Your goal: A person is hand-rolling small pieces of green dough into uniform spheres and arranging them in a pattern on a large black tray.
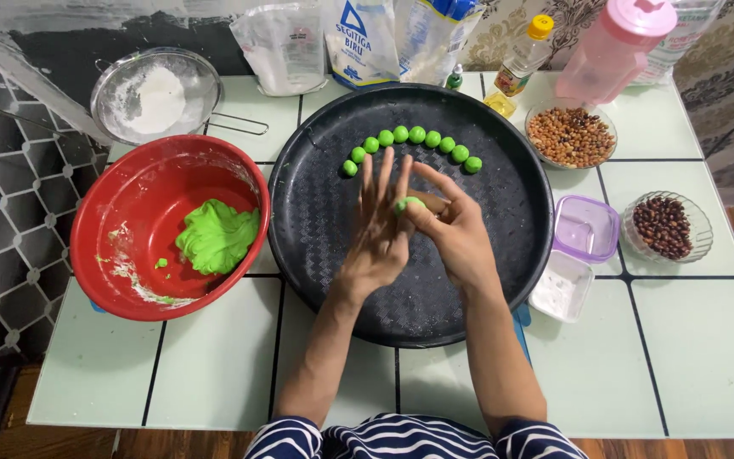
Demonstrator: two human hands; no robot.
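Above the middle of a round black tray (pixel 503 221), my left hand (pixel 380 229) and my right hand (pixel 452 229) are pressed together palm to palm around a small piece of green dough (pixel 407 203). Only its top edge shows between the fingers. Several small green dough balls (pixel 414 136) lie in a curved row on the far part of the tray. To the left stands a red bowl (pixel 129 255) with a lump of green dough (pixel 217 235) inside.
A sieve with white flour (pixel 156 98) sits at the back left. Flour bags (pixel 358 38), an oil bottle (pixel 522 59) and a pink jug (pixel 613 47) line the back. Two glass bowls of nuts (pixel 571 136) and dark beans (pixel 664 225), and a purple-rimmed plastic box (pixel 586 228), stand right.
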